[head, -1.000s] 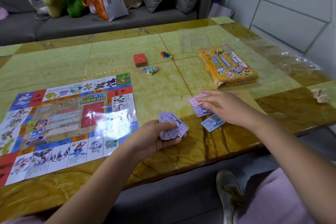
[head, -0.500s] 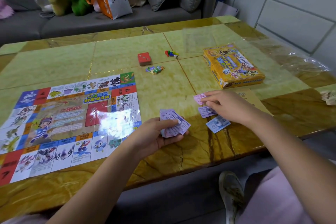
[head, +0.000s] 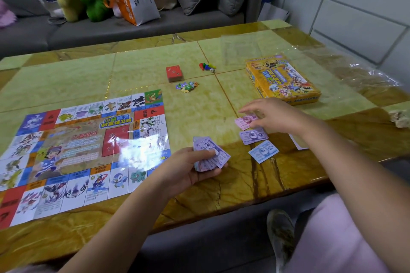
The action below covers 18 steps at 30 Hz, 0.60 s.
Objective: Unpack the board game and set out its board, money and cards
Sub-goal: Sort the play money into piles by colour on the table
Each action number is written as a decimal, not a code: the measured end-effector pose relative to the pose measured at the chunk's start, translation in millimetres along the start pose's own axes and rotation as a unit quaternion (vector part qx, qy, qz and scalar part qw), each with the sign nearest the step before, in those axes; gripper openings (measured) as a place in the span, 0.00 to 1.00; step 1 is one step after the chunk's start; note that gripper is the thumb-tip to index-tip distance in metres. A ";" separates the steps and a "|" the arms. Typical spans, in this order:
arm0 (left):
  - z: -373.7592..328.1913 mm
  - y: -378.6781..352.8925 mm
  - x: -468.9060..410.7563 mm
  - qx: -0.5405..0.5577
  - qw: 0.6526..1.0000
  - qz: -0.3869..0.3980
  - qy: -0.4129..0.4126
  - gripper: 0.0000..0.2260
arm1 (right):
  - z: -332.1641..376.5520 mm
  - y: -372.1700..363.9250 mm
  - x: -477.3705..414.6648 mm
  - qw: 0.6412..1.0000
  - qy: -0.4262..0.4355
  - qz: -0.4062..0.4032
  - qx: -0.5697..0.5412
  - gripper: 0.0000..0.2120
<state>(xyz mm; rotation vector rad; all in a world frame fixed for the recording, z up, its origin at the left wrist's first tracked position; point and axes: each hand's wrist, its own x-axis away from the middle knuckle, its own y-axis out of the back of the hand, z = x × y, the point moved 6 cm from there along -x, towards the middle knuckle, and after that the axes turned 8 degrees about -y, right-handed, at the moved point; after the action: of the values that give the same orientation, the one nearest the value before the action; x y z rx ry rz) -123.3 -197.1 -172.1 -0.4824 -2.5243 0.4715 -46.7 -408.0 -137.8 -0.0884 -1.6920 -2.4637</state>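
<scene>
The left hand (head: 188, 170) holds a fanned stack of paper money (head: 210, 154) near the front edge of the worktop (head: 155, 68). The fingers are curled under the stack and the thumb presses on top. The notes point away from the palm, to the right. The top note seems to read 5000, upside down.

The right hand (head: 273, 115) is flat with the fingers straight and a little spread. Its fingertips are over a pink note (head: 244, 121); I cannot tell if they touch it. Just in front of this lies a purple note (head: 253, 135), and nearer the edge a blue note (head: 263, 150), both marked 500. The three notes lie in a short row between the two hands. Their long sides run about left to right, and the blue one is tilted.

The board (head: 77, 150) lies open and flat to the left of the left hand, its long side along the worktop edge. It has a title in Chinese characters and red fields with question marks.

Further back are a red card deck (head: 174, 74), some coloured pawns (head: 207, 66) and the yellow game box (head: 281, 80), which lies beyond the right hand.
</scene>
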 end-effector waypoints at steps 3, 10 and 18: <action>0.2 1.6 -1.3 0.002 1.000 -0.003 0.003 0.09 | 3.9 -1.5 -6.9 1.000 -0.001 0.011 -0.001 0.23; 0.4 3.4 -3.2 0.003 1.000 0.005 0.002 0.10 | 11.6 -3.4 -15.2 1.000 0.022 -0.019 -0.001 0.16; -0.3 3.0 -2.7 0.004 1.000 0.012 0.001 0.09 | 15.5 11.4 -3.4 0.997 0.016 -0.029 -0.076 0.11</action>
<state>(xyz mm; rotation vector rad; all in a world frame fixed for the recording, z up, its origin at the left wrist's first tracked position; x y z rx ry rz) -120.3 -195.6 -174.3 -0.5101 -2.5170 0.4909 -42.1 -397.2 -122.2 -0.0185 -1.5148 -2.6179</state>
